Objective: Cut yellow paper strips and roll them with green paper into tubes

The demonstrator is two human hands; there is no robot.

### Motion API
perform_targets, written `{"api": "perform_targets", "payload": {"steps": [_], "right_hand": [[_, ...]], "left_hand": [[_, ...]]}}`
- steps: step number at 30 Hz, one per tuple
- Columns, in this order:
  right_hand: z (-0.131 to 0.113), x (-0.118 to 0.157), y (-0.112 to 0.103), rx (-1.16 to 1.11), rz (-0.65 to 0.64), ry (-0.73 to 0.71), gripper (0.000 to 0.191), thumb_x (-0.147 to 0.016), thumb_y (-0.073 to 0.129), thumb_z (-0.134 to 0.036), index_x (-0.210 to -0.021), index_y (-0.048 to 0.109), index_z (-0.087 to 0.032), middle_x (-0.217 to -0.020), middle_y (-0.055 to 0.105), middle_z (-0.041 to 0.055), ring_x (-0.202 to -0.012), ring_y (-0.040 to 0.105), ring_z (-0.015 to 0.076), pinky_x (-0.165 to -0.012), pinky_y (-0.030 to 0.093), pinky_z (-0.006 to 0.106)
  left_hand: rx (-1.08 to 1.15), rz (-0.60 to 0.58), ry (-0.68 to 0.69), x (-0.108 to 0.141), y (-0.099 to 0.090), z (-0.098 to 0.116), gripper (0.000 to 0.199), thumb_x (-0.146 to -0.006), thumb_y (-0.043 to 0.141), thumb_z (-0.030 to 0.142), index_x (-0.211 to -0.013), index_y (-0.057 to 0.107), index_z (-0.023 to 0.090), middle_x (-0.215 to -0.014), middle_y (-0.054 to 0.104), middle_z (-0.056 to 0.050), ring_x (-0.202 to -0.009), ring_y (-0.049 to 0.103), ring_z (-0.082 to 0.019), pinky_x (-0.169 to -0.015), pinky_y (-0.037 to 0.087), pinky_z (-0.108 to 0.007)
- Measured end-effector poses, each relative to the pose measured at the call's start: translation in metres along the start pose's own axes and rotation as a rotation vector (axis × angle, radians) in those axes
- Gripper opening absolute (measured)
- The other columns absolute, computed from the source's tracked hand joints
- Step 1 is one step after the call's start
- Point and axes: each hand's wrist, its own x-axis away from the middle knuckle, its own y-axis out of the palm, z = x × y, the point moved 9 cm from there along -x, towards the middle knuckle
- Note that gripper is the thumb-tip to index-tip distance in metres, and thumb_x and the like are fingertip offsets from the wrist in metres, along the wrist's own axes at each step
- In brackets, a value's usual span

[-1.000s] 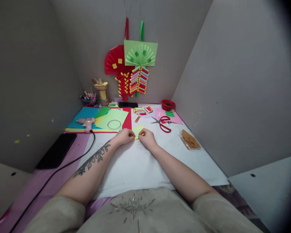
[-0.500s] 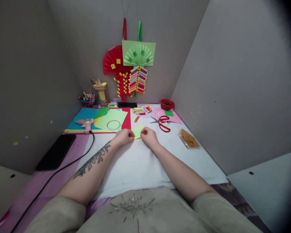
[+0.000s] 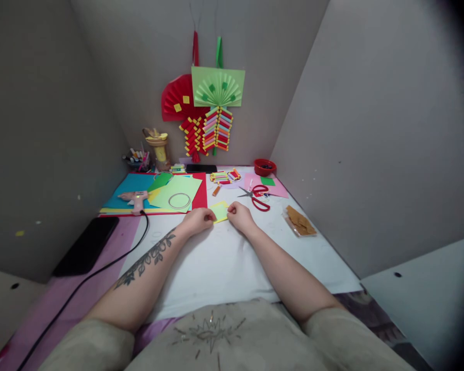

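Note:
A small light-green paper piece with yellow edges (image 3: 220,212) lies between my hands, low over the white tabletop. My left hand (image 3: 199,220) pinches its left edge, fingers curled in. At the opposite edge my right hand (image 3: 239,216) is closed, thumb and fingertips pressed together on the paper. Red-handled scissors (image 3: 255,197) lie open just beyond my right hand. A short brown paper roll (image 3: 217,190) rests behind the paper piece, near bundles of coloured paper rolls (image 3: 225,177).
Left are coloured sheets (image 3: 174,195) with a ring (image 3: 179,201), a pink glue gun (image 3: 137,199) with a trailing cord, and a black phone-like slab (image 3: 85,246). Right are a bagged brown item (image 3: 300,221) and a red bowl (image 3: 265,167). Paper fan decorations (image 3: 218,87) hang on the wall.
The view has shifted slightly. My right hand sits a little farther from my left, so more of the paper piece and its yellow edge shows.

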Motion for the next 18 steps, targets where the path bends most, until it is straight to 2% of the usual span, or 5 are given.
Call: {"api": "perform_targets", "payload": {"steps": [18], "right_hand": [[-0.0035, 0.0009, 0.0075, 0.168, -0.021, -0.053, 0.019, -0.066, 0.05, -0.007, -0.078, 0.058, -0.019, -0.069, 0.06, -0.0009, -0.064, 0.051, 0.0133, -0.065, 0.038, 0.023]], "left_hand": [[0.002, -0.012, 0.051, -0.0006, 0.0019, 0.0031, 0.024, -0.068, 0.053, 0.02, -0.085, 0.07, 0.025, -0.089, 0.07, 0.002, -0.075, 0.06, -0.015, -0.06, 0.04, -0.021]]}}
